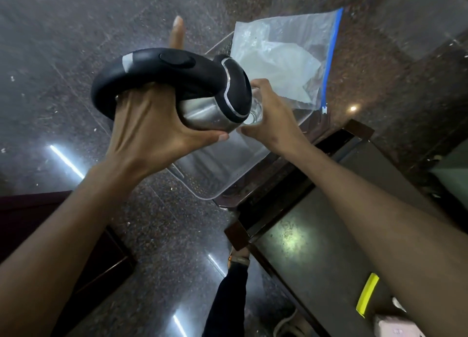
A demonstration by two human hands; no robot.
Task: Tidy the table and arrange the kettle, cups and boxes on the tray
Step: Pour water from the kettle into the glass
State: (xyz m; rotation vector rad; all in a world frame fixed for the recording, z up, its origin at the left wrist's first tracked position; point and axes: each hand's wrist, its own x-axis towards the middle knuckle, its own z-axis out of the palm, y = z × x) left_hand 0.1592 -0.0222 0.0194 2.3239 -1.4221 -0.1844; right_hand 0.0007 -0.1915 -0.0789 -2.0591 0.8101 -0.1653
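Observation:
A steel kettle (202,113) with a black lid and a black loop handle is tipped on its side above a clear plastic tray (222,169). My left hand (147,126) grips it through the handle, thumb under the steel body and index finger pointing away. My right hand (268,118) is shut on a clear glass cup (253,106) held right against the kettle's lid end. The kettle and hand hide most of the cup.
A clear zip bag (286,58) with a blue seal and white paper inside lies at the tray's far end. A dark table (329,210) with wooden corners runs to the lower right, carrying a yellow-green strip (367,295). Polished stone floor lies below.

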